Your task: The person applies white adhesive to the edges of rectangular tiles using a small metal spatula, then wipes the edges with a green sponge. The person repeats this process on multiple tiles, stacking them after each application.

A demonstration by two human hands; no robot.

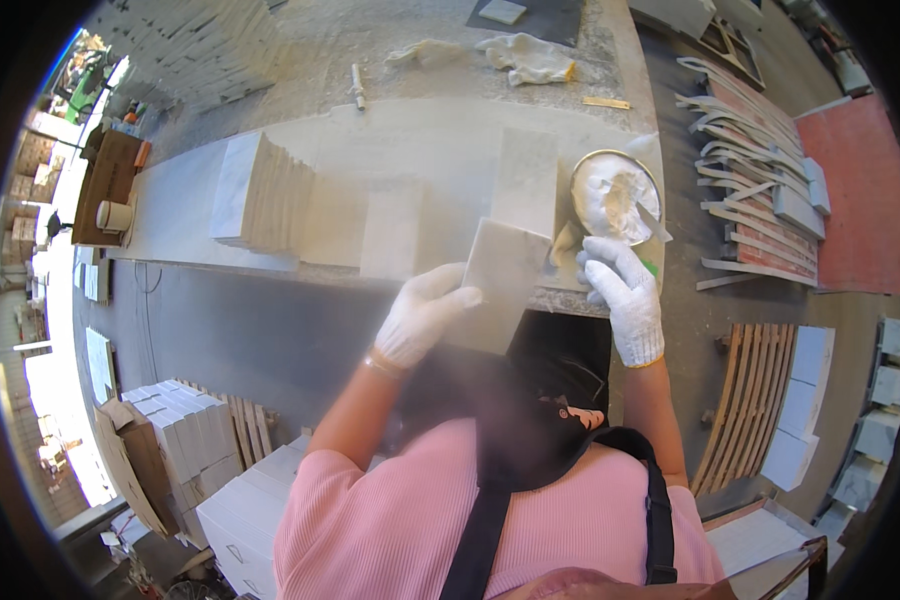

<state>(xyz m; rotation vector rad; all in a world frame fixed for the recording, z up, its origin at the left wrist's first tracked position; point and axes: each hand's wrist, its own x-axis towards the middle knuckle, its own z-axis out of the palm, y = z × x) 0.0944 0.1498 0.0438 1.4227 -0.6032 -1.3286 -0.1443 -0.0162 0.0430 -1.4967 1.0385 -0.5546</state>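
Note:
My left hand (422, 312), in a white knit glove, grips a pale marble tile (505, 275) by its left edge, tilted above the front edge of the worktable. My right hand (622, 295), gloved alike, is closed around a putty knife (652, 222). The knife's triangular metal blade reaches over the rim of a round tub (574, 190) of white paste, and a bit of green handle shows beside my fingers. Beyond the held tile another pale tile (526, 165) lies flat on the table. A crumpled, yellowish scrap (567, 245) sits beside the tub.
A stack of tiles (260, 195) stands on the worktable (340, 130), left of my hands. Loose white gloves (530, 58) lie at the back. To the right are a rack draped with pale strips (755, 180) and a wooden pallet (745, 405); white boxes (185, 425) are piled lower left.

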